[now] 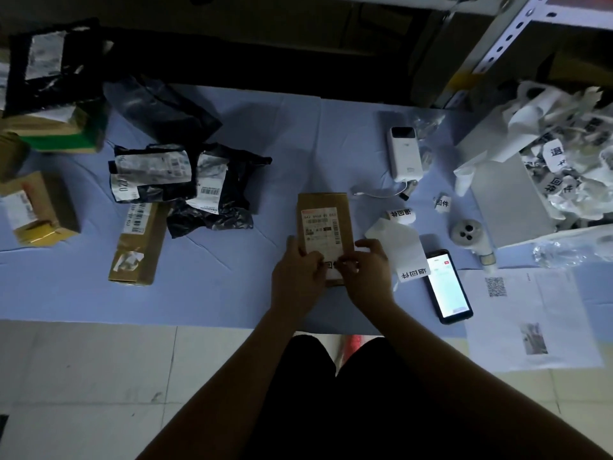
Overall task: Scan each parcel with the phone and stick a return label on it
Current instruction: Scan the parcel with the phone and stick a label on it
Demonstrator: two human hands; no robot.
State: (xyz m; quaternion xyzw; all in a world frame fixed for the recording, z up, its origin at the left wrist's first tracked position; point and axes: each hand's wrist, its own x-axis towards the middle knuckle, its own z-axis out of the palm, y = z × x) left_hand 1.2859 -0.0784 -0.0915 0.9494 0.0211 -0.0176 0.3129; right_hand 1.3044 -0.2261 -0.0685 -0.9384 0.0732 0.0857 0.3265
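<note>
Parcel (323, 202) lies mid-sheet on the blue cover (232, 287), with its near end under both hands. The hands are together. The left hand (298, 270) lies over the near-left corner, fingers pressing down. The right hand (365, 270) pinches the right edge of the return label (331, 266), which looks only partly stuck.

Risks, as I judge them:
- The label could go down creased or skewed if the pinch lets go before it is smoothed.
- It sits just near of the shipping label (320, 230) and could creep over the barcode.
- The light is dim, so alignment is hard to check.
- The right forearm could snag the label strip (403, 250), near beside the lit phone (447, 287).
</note>
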